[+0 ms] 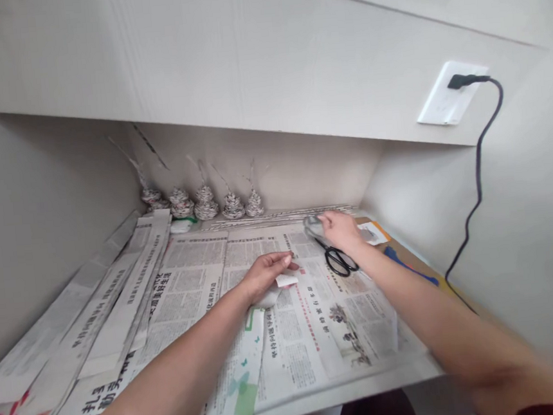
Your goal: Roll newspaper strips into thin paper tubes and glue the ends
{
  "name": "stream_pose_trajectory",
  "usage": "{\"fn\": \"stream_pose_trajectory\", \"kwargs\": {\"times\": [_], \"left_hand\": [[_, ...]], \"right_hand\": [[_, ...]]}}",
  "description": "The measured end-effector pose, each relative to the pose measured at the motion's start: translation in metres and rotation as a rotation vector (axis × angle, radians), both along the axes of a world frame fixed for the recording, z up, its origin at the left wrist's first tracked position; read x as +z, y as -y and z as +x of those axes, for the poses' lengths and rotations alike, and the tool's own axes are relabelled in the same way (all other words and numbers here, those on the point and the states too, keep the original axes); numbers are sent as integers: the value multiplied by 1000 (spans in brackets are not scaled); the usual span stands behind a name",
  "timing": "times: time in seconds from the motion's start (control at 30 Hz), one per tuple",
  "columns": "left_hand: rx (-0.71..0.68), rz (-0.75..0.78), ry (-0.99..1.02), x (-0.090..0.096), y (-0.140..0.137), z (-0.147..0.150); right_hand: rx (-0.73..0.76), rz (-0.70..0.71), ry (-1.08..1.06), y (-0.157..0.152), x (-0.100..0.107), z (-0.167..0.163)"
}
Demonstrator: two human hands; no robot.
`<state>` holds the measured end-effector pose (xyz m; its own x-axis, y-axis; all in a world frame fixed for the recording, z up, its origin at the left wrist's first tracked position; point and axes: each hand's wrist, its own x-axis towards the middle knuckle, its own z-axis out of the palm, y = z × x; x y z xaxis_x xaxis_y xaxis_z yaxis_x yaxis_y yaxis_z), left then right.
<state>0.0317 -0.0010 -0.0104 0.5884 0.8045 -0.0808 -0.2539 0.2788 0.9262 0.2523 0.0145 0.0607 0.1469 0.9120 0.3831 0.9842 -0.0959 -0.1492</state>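
Note:
My left hand (270, 272) is over the middle of the newspaper (289, 355), thumb and fingers closed around a small white piece of paper (287, 280). Under its wrist lies a white sheet with green patches (247, 391). Farther back and to the right, my right hand (340, 229) has its fingertips pinched at a greyish, rounded thing (311, 221) whose kind I cannot make out. A pair of scissors with black handles (338, 262) lies just in front of that hand, blades pointing away and partly hidden.
Folded newspaper strips (133, 284) lie along the left. Several small woven paper gourds (206, 204) stand at the back beside thin paper rods (277, 218). A blue tool (410, 265) and an orange-white packet (373, 232) lie right. A black cord (480, 177) hangs from the socket (451, 95).

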Motion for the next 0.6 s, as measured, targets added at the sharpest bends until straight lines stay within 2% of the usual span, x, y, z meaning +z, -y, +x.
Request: {"fn": "stream_pose_trajectory", "kwargs": {"times": [0.03, 0.13, 0.17, 0.27, 0.43, 0.6], "left_hand": [[-28, -14, 4, 2, 2, 0], [-37, -49, 16, 4, 5, 0], [-5, -54, 16, 3, 5, 1], [124, -7, -9, -1, 1, 2], [250, 119, -101, -2, -10, 2], [248, 104, -119, 5, -6, -3]], "right_hand": [[77, 18, -3, 4, -1, -20], [453, 41, -175, 15, -9, -68], [484, 20, -264, 18, -13, -77], [437, -108, -496, 24, -22, -85], [442, -158, -808, 36, -26, -84], [445, -502, -1094, 42, -19, -84]]}}
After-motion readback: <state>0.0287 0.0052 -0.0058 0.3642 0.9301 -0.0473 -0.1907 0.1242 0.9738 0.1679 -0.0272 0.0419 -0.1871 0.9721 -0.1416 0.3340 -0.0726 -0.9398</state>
